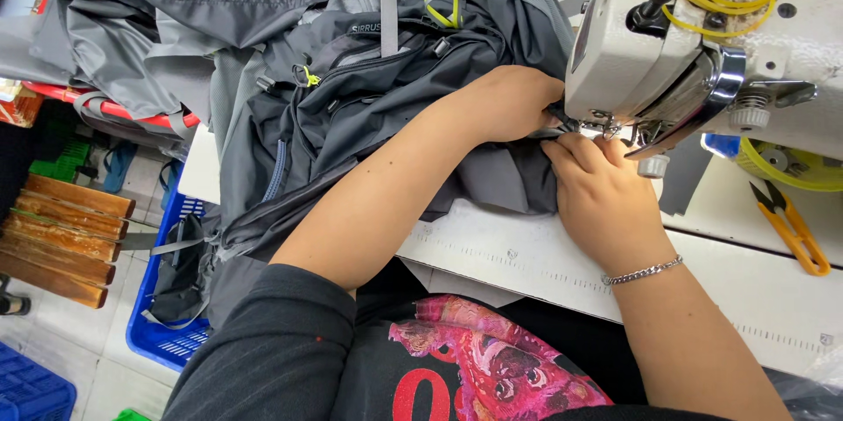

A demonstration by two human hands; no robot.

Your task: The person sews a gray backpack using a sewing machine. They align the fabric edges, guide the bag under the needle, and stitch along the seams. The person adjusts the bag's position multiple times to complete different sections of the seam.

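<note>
Now I am pressing the dark grey backpack fabric (369, 114) flat under the sewing machine (702, 52), left hand (509, 105) and right hand (601, 197) both pinching it. Keeping fingertips beside the needle, I judge, is feeding it straight.

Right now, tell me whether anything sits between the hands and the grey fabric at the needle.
Nothing visible does. The left hand and right hand both rest directly on the grey fabric, fingertips meeting beside the presser foot of the sewing machine.
</note>
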